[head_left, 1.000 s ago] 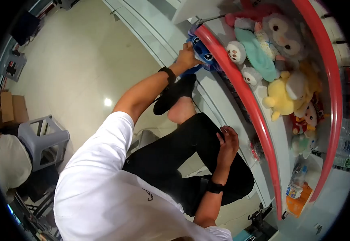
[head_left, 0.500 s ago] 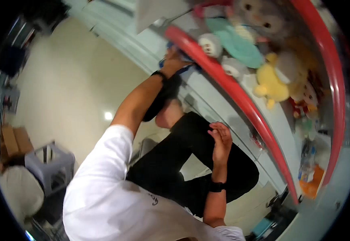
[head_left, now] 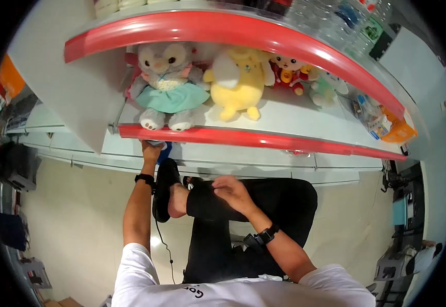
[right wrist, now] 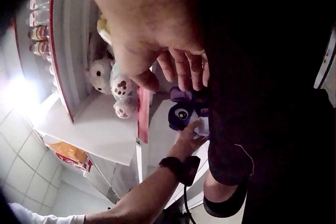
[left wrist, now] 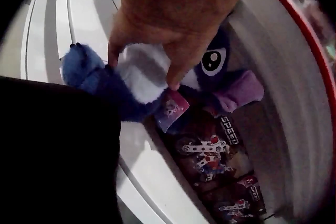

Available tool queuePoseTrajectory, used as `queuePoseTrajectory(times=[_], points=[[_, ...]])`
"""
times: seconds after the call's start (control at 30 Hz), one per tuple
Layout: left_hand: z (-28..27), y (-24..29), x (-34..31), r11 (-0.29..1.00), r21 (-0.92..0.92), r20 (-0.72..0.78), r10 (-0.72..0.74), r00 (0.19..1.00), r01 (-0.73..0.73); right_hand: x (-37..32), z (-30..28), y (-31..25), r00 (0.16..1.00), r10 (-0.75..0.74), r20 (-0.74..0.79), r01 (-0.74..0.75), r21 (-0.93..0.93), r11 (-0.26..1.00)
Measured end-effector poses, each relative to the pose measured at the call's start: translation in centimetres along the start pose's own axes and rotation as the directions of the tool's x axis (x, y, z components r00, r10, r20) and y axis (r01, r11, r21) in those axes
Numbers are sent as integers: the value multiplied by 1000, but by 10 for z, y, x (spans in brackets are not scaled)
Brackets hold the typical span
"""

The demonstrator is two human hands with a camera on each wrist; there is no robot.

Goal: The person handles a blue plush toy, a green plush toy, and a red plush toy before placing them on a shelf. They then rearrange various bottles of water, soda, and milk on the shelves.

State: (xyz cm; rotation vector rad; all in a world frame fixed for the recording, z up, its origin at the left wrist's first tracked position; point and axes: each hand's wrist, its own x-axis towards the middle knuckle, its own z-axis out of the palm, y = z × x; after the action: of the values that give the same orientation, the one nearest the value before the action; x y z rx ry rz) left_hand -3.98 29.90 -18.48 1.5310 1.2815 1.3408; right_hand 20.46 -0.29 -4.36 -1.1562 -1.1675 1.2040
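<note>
My left hand (head_left: 152, 151) grips a blue plush toy (head_left: 165, 152) below the red front edge of a shelf, which hides most of the toy in the head view. Up close in the left wrist view, thumb and fingers press into the white belly of the plush toy (left wrist: 142, 71). It has big black-and-white eyes, a purple ear and a pink tag (left wrist: 175, 104). Over the bent leg hovers my right hand (head_left: 235, 194), fingers loosely extended and holding nothing. From the right wrist view, the blue plush toy (right wrist: 181, 113) shows beyond the right fingers.
On the shelf above sit a grey plush (head_left: 171, 97) in a green skirt, a yellow plush (head_left: 238, 84) and smaller toys. Dark boxes with motorcycle pictures (left wrist: 210, 155) lie beside the blue toy. Plastic bottles (head_left: 330, 20) stand higher up. A black-trousered leg (head_left: 279, 197) fronts the shelves.
The head view has swung round to face the shelves. The left hand and the blue plush toy have moved in under the red edge. The right hand stays over the leg.
</note>
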Motion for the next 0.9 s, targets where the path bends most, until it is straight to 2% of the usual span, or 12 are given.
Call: queuePoseTrajectory(times=[0.1,0.2,0.23,0.27,0.3,0.33,0.4,0.5,0.63,0.7,0.77,0.9], points=[[10,-2,12,965,-257,54,-36,998,49,-1,3,-1,997,40,65,-36,-70,997],[24,-60,34,967,86,-184,250,951,-238,0,5,-3,997,-10,70,19,-135,991],[39,-36,29,702,-712,-215,-189,958,-21,1,5,-2,997,-13,75,22,-127,992],[38,-12,22,701,-713,-209,-183,961,-22,0,4,-1,998,-19,68,27,-127,991],[37,2,15,953,-290,-352,-26,936,-83,1,4,-1,997,-5,71,11,-95,995],[38,7,7,973,205,-401,180,898,-104,0,3,-1,997,11,73,-7,-60,998],[31,-38,21,927,189,-321,370,872,-324,-1,2,-3,998,4,62,1,-76,997],[15,42,-9,954,297,-384,82,920,39,-3,1,-1,997,-29,65,32,-33,999],[-4,57,-25,986,149,-360,125,924,-76,-12,0,-25,993,-80,90,102,-269,958],[-14,53,-33,971,-191,-362,68,930,-146,-23,-6,-57,981,-159,111,191,-416,889],[-28,38,-42,965,-198,-388,86,918,-174,-37,-22,-94,937,-320,138,338,-576,744],[-51,43,-78,968,-218,-464,9,886,-123,-53,-88,-155,911,-399,-107,235,-660,713]])
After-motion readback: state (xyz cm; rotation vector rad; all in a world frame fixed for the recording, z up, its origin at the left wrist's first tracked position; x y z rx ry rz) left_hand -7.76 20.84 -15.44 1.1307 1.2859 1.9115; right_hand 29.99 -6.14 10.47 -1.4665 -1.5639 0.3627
